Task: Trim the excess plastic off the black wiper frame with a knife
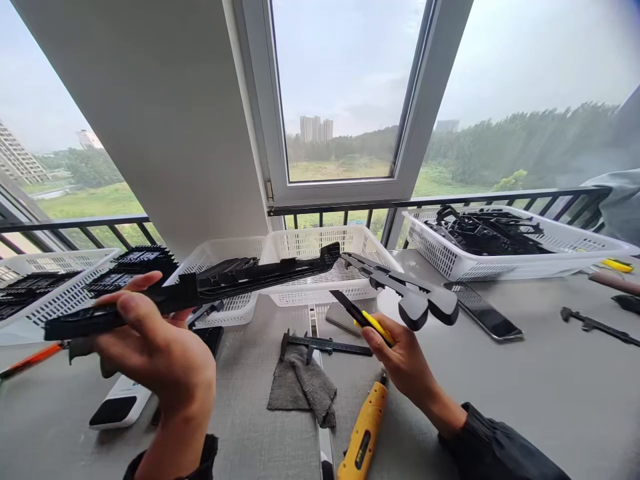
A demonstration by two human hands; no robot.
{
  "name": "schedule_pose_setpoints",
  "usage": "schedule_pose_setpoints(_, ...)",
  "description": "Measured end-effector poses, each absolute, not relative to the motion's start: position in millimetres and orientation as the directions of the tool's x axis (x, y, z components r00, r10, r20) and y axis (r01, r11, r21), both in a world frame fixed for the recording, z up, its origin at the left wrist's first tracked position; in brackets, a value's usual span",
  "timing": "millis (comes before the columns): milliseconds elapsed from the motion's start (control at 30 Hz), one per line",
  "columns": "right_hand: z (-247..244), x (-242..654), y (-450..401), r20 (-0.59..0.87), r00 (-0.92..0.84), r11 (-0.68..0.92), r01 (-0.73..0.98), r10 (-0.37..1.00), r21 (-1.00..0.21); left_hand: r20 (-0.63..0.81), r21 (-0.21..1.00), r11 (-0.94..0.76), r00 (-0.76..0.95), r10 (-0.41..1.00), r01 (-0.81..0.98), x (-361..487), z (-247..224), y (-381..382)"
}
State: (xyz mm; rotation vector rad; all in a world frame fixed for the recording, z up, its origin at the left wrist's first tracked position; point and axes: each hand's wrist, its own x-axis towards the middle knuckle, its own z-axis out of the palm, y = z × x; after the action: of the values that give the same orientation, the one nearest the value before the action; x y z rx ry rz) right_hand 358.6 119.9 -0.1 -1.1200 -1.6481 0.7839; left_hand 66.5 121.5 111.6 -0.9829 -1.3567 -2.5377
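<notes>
A long black plastic part [260,275] is gripped in my left hand [155,347], raised over the table and slanting up to the right. The fingers wrap round its left portion. My right hand [400,350] is closed on a yellow and black utility knife [376,328], its dark tip pointing up and left below the part's right end. Beyond my right hand, grey-handled pliers [400,283] lie by the middle basket. Between my hands a caliper [330,345] rests on a grey cloth [303,383]. A yellow rotary tool [365,433] lies below my right hand.
White baskets [450,263] line the back of the grey metal table [540,400]; several hold black parts. A phone [490,313] and another caliper [600,325] lie right. At left are a white device [120,403] and an orange tool [33,360]. A railing and windows stand behind.
</notes>
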Motion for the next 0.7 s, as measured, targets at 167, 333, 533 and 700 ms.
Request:
schedule_pose_setpoints(167,-1.7,358.2,117.3,0.375,-0.129,0.396,0.334,0.918,-0.855,0.527,0.77,-0.614,-0.715,0.458,0.174,114.8,54.2,97.7)
schedule_pose_setpoints(333,-7.4,354.3,116.6,0.394,-0.156,0.424,0.342,0.906,-0.838,0.367,0.852,-0.515,-0.592,0.717,-0.095,142.7,14.4,79.7)
schedule_pose_setpoints(533,-11.9,350.5,118.4,0.451,-0.248,0.514,0.375,0.857,-0.771,0.21,0.928,-0.291,-0.319,0.924,-0.232,150.7,10.2,72.8)
schedule_pose_setpoints(700,-9.9,350.0,113.8,0.426,-0.334,0.54,0.468,0.841,-0.699,0.083,0.973,-0.128,-0.225,0.971,-0.192,151.2,-1.8,71.6)
